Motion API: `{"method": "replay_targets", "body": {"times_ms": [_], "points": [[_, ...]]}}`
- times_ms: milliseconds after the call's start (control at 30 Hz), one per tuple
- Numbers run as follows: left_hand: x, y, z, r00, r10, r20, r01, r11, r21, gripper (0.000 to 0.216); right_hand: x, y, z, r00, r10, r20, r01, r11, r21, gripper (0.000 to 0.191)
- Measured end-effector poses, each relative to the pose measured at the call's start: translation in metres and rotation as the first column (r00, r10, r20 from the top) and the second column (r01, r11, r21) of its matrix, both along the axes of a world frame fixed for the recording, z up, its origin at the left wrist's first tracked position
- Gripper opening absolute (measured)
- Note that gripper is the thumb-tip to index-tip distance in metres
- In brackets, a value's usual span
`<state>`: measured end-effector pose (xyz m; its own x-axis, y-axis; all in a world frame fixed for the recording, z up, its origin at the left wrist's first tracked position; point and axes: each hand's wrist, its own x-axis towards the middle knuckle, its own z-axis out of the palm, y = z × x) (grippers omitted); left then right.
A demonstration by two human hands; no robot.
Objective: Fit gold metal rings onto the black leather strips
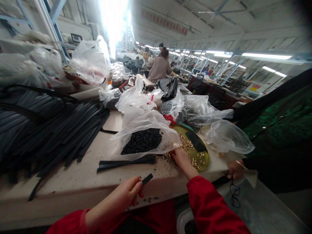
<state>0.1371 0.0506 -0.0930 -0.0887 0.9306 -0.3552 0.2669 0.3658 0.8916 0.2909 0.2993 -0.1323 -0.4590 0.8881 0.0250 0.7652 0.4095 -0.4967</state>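
Observation:
Near the table's front edge my left hand (133, 190) is closed around a black strap (147, 179), whose short end sticks out past the thumb. My right hand (181, 159) reaches to the near left side of a round gold tray (206, 156). Its fingers are bent together down by the gold buckles (186, 143) lying there; the tips are hidden, so what they hold cannot be made out. A clear plastic bag (143, 122) full of small black pieces (141, 141) lies open beside the tray. In front of it rests a bundle of black straps (126, 163).
Many long black strips (73, 130) cover the table's left side. A dark phone-like slab (195, 141) lies in the tray. Plastic bags and a black handbag (167, 87) fill the back. At right, another person's hand (235, 169) holds glasses (235, 195).

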Motion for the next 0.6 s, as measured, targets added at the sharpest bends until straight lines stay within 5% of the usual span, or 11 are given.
{"method": "replay_targets", "body": {"times_ms": [267,433,533,600], "points": [[0.003,-0.003,0.006,0.994,0.105,-0.012,-0.105,0.994,0.034,0.029,0.018,0.001,0.017,0.966,-0.097,-0.239,0.082,0.994,-0.072,0.005],[-0.003,-0.008,0.006,0.980,0.173,-0.099,-0.157,0.976,0.153,0.027,0.025,-0.028,0.037,0.886,-0.148,-0.439,0.012,0.955,-0.297,0.027],[-0.003,-0.006,0.012,0.981,0.179,-0.076,-0.164,0.971,0.174,0.025,0.017,-0.068,0.046,0.801,-0.194,-0.566,-0.150,0.851,-0.504,0.030],[-0.002,-0.003,0.015,0.982,0.185,-0.048,-0.173,0.967,0.188,0.025,0.006,-0.097,0.050,0.693,-0.313,-0.650,-0.296,0.698,-0.652,0.028]]}}
